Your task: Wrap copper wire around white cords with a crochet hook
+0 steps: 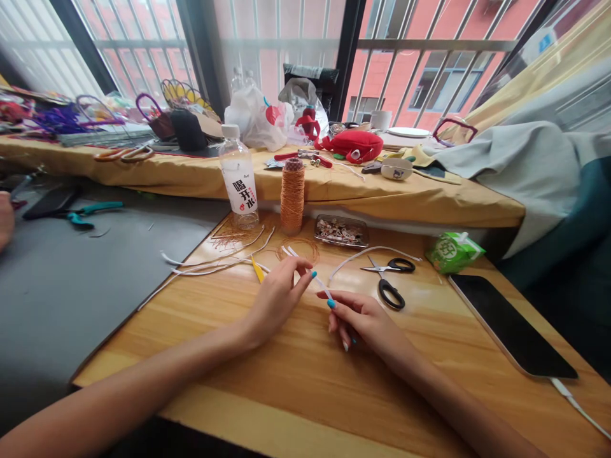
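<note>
A thin white cord (321,284) runs between my two hands above the wooden table. My left hand (282,287) is closed, its thumb and fingers pinching the cord near the upper end. Lower down, my right hand (361,316) grips the same cord between thumb and forefinger, the other fingers curled below. Thin orange thread (305,245) lies in loops just behind my left hand. More white cords (205,266) are spread to the left, beside a yellow pointed tool (258,270). Black-handled scissors (386,270) lie open to the right of my hands.
Behind my hands stand a water bottle (238,172), a spool of orange thread (292,197) and a clear box of small pieces (341,231). A green packet (453,253) and a phone (510,324) with its cable lie right. Another person's hand (4,219) shows far left, near teal-handled pliers (98,208).
</note>
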`<action>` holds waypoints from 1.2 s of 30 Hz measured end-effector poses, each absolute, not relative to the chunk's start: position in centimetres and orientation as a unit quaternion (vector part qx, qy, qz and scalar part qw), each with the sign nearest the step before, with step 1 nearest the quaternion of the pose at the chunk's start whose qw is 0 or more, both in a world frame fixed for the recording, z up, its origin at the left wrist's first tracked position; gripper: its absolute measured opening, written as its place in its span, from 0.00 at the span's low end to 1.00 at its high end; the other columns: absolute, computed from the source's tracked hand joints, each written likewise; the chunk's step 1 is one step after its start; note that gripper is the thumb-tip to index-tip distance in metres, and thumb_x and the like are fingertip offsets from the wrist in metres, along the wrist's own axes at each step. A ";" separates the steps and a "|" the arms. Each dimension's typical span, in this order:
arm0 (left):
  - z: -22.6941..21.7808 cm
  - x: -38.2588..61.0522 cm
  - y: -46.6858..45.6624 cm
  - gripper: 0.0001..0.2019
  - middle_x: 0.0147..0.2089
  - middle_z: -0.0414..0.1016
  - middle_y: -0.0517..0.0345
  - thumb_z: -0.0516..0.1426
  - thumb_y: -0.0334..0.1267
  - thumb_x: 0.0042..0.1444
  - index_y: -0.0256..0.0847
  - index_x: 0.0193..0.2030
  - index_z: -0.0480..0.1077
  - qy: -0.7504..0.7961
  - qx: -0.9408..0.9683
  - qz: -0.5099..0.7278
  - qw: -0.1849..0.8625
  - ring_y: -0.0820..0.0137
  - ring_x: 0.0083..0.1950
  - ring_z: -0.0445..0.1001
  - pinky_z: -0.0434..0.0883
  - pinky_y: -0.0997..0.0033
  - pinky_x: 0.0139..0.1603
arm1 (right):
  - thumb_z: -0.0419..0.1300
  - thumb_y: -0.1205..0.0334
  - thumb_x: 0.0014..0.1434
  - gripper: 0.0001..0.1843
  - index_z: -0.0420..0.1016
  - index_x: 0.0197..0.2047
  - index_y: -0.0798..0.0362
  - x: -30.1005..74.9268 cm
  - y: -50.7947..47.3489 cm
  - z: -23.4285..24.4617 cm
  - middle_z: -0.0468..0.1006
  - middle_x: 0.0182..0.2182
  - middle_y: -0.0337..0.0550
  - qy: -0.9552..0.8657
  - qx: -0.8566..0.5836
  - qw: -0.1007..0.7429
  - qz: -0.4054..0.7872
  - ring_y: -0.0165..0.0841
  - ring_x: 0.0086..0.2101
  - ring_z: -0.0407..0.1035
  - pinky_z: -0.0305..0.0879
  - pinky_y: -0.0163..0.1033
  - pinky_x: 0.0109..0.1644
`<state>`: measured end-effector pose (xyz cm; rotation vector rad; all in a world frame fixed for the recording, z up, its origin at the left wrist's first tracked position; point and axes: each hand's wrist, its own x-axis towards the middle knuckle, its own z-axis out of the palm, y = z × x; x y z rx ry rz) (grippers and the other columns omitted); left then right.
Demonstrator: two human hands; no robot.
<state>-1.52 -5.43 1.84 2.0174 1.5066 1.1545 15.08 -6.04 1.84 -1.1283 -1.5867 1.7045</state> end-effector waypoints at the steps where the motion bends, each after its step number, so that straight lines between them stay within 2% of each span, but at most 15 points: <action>1: 1.8 -1.6 -5.2 0.07 0.33 0.68 0.58 0.49 0.37 0.54 0.37 0.36 0.64 0.545 0.698 0.414 0.210 0.74 0.32 0.66 0.63 0.76 0.34 | 0.53 0.55 0.51 0.22 0.67 0.46 0.58 15.1 -6.1 1.9 0.69 0.19 0.35 -0.588 -0.421 0.277 0.632 0.21 0.13 0.58 0.49 0.28 0.17; 4: 1.7 -1.8 -4.7 0.07 0.31 0.69 0.59 0.50 0.38 0.54 0.37 0.33 0.65 0.554 0.660 0.430 0.270 0.74 0.32 0.67 0.63 0.75 0.34 | 0.52 0.54 0.51 0.22 0.67 0.46 0.58 15.0 -6.1 2.0 0.69 0.20 0.35 -0.584 -0.427 0.292 0.626 0.20 0.13 0.58 0.49 0.28 0.16; 8: 1.8 -1.9 -4.8 0.09 0.31 0.69 0.59 0.50 0.40 0.53 0.37 0.33 0.65 0.536 0.656 0.443 0.293 0.74 0.32 0.67 0.63 0.75 0.35 | 0.52 0.54 0.51 0.21 0.67 0.45 0.57 15.0 -6.0 2.0 0.69 0.21 0.36 -0.579 -0.432 0.302 0.622 0.20 0.12 0.58 0.48 0.28 0.16; 15: 2.0 -1.6 -5.3 0.08 0.30 0.69 0.59 0.50 0.39 0.54 0.37 0.31 0.66 0.506 0.690 0.449 0.257 0.75 0.30 0.65 0.63 0.76 0.32 | 0.51 0.55 0.53 0.20 0.67 0.45 0.59 15.0 -6.1 1.7 0.69 0.20 0.35 -0.594 -0.425 0.299 0.615 0.20 0.12 0.58 0.48 0.28 0.16; 22: 2.2 -1.6 -5.6 0.09 0.30 0.67 0.59 0.50 0.41 0.54 0.37 0.33 0.64 0.502 0.639 0.507 0.285 0.75 0.31 0.67 0.64 0.77 0.31 | 0.51 0.56 0.53 0.18 0.67 0.44 0.58 15.0 -6.3 1.9 0.69 0.20 0.35 -0.597 -0.431 0.295 0.609 0.20 0.12 0.58 0.48 0.28 0.16; 29: 1.9 -1.8 -5.1 0.08 0.32 0.69 0.58 0.49 0.38 0.55 0.37 0.34 0.66 0.497 0.686 0.462 0.263 0.75 0.32 0.65 0.63 0.76 0.33 | 0.49 0.57 0.54 0.17 0.67 0.43 0.58 14.9 -6.3 1.7 0.70 0.20 0.35 -0.605 -0.429 0.292 0.604 0.20 0.13 0.58 0.49 0.28 0.16; 36: 1.8 -1.7 -5.3 0.07 0.27 0.65 0.61 0.51 0.35 0.53 0.36 0.28 0.64 0.474 0.726 0.452 0.209 0.79 0.26 0.60 0.60 0.79 0.28 | 0.49 0.56 0.56 0.18 0.67 0.45 0.57 14.9 -6.4 1.7 0.69 0.20 0.35 -0.640 -0.433 0.280 0.570 0.20 0.13 0.58 0.50 0.27 0.17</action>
